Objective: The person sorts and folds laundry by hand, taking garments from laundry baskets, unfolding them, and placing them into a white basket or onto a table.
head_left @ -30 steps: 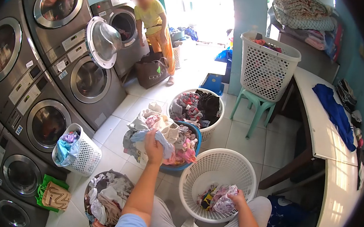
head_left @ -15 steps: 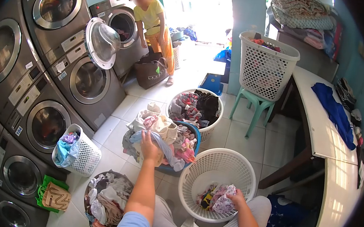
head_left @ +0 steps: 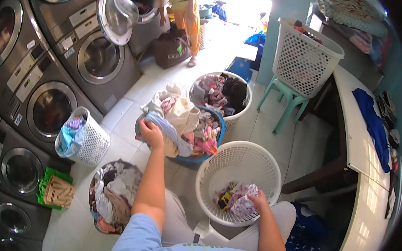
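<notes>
My left hand [head_left: 152, 134] is at the near left side of a heaped laundry pile, its fingers closed on a light blue garment [head_left: 166, 128]. Cream and grey clothes lie around that garment, and the pile spills over a blue basin [head_left: 222, 136]. My right hand [head_left: 260, 201] reaches into a white perforated basket [head_left: 216, 167] in front of my knees. It grips a white patterned garment [head_left: 243, 208], which rests against a small heap of yellow, black and pink pieces [head_left: 226, 195] at the basket's bottom.
Stacked washers and dryers [head_left: 97, 58] line the left, one round door [head_left: 117, 17] swung open. Baskets of laundry stand left [head_left: 95, 140] and behind the basin [head_left: 245, 105]. A tub of clothes [head_left: 114, 197] sits by my left leg. A person [head_left: 178, 4] stands near a dark bag [head_left: 171, 51].
My left hand has shifted left and down the pile, onto the light blue garment's edge. My right hand stays in the basket with the patterned garment. The view has tilted downward.
</notes>
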Tool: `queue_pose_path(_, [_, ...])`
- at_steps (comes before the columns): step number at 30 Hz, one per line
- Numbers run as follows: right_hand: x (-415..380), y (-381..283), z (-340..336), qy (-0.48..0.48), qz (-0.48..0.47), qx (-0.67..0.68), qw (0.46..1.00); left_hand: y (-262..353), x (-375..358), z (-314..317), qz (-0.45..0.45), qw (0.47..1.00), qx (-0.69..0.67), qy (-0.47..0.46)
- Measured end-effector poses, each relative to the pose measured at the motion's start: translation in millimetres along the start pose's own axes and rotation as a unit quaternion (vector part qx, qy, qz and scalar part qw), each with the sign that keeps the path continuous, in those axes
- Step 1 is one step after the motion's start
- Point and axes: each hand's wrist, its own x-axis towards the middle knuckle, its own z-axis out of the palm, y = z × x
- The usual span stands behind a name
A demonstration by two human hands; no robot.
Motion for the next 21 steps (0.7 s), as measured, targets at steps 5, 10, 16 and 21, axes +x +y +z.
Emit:
queue_pose_path(5, [9.9, 4.0, 3.2, -0.007, -0.009, 0.008, 1.000, 68.1, 10.2, -44.9, 0.010, 0.977, -0.212, 0.018])
queue_pose_path(10, [11.6, 7.4, 5.9, 0.017, -0.013, 0.004, 1.000, 130.1, -28.4, -67.2, 0.310, 0.916, -0.247, -0.056])
queue_pose_path(16, [0.0, -12.2, 18.4, 0.027, -0.214, 0.030, 0.976, 186.8, -131.4, -94.0, 0.483, 0.668, -0.357, -0.440])
queue_pose_path(21, [-29.3, -54.9, 40.1, -0.187, -0.256, 0.028, 0.948, 169.5, -191.3, -75.5, 0.537, 0.529, -0.294, -0.588])
